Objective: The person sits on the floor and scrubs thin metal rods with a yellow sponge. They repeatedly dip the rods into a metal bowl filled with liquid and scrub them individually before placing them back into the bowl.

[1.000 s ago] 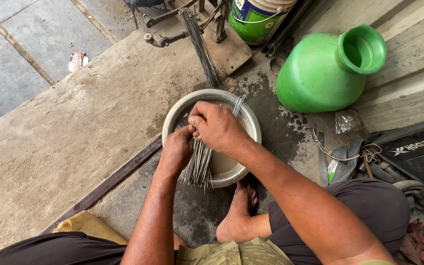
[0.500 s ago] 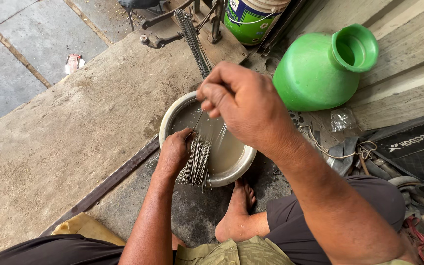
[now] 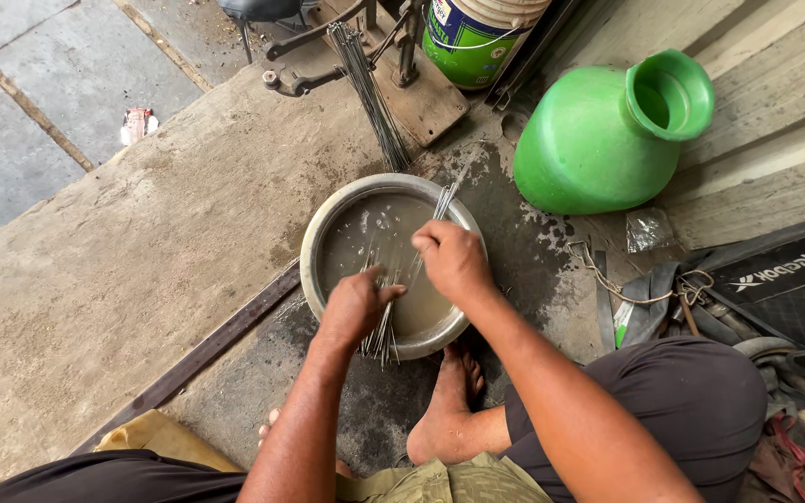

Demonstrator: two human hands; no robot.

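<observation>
Head view: a person squatting barefoot on a concrete floor [image 3: 142, 279] works a bundle of thin metal rods [image 3: 386, 307] over a round metal basin [image 3: 328, 233] of murky water. The left hand [image 3: 354, 303], at about 6 o'clock on the basin's rim, has its fingers closed around the near end of the bundle, apparently to keep the rods gathered and fanned across the water. The right hand [image 3: 454, 261], toward 3 o'clock over the basin, has its fingers pinched shut on a few of the rods, whose far ends poke out past the rim at about 1 o'clock. The rods lie slantwise across the basin, partly dipped, which suggests they are held low so the water reaches them.

A second sheaf of rods [image 3: 370, 88] lies on the floor at 12 o'clock from the basin, just beyond the rim and within easy reach. A green plastic pot [image 3: 598, 140] stands at 2 o'clock, tilted, its mouth open to the upper right, on a wet patch of floor. A paint bucket [image 3: 472, 37] sits at 1 o'clock, farther back, beside a metal hand tool [image 3: 328, 47] mounted on a board. The person's bare foot [image 3: 444, 410] is planted at 5 o'clock, just beside the basin. A flat steel bar [image 3: 197, 359] runs off at 8 o'clock.
</observation>
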